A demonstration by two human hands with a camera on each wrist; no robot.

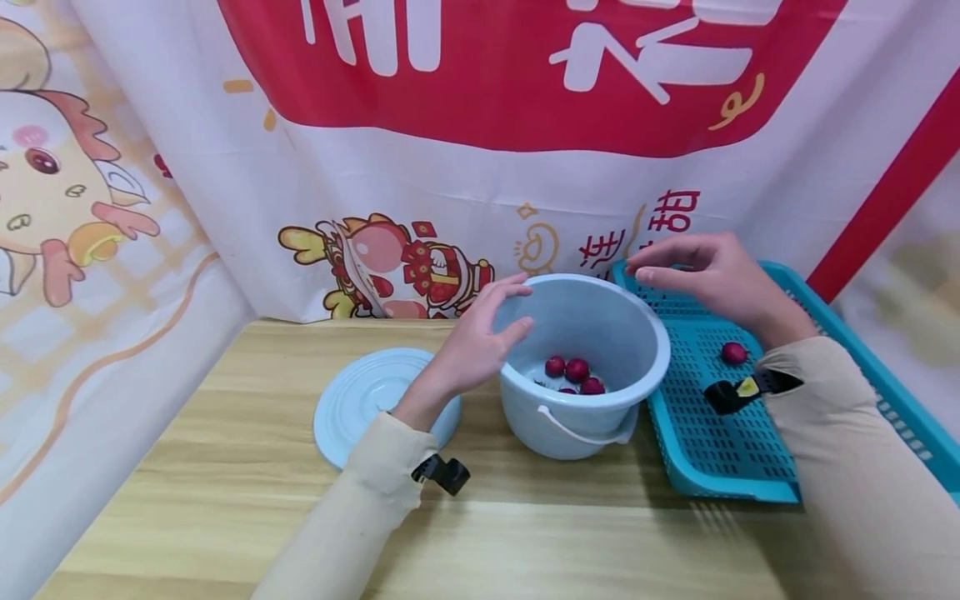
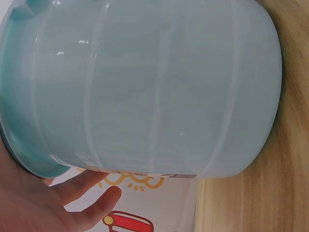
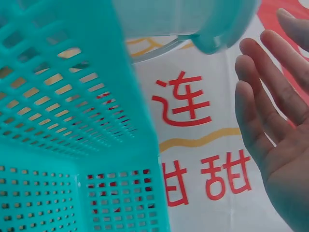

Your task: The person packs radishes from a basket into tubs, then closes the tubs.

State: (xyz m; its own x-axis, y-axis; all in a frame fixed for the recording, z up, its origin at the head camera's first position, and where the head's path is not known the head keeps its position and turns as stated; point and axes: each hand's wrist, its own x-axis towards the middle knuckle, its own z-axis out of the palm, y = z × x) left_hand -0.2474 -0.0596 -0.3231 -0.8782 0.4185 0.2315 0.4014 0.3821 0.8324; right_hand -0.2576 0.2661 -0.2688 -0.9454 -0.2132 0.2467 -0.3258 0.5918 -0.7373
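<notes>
A pale blue bucket [image 1: 558, 429] stands on the table, with several small, round, dark-red fruits or radishes [image 1: 577, 370] at its bottom. My left hand [image 1: 480, 337] is at the bucket's left rim, thumb and fingers spread apart. In the left wrist view, fingers of the left hand [image 2: 79, 198] show beside the bucket wall [image 2: 159, 87]. Above the bucket's right rim and the turquoise basket [image 1: 675, 454], my right hand [image 1: 716, 275] hangs with fingers gently bent. The right wrist view shows nothing in the right hand [image 3: 280, 111]. One dark-red piece [image 1: 734, 353] lies in the basket.
A round pale blue lid [image 1: 363, 400] lies on the wooden table [image 1: 225, 467] left of the bucket, partly behind the left forearm. The bucket's handle [image 1: 577, 432] hangs down in front. A printed white and red cloth [image 1: 420, 183] hangs behind the table.
</notes>
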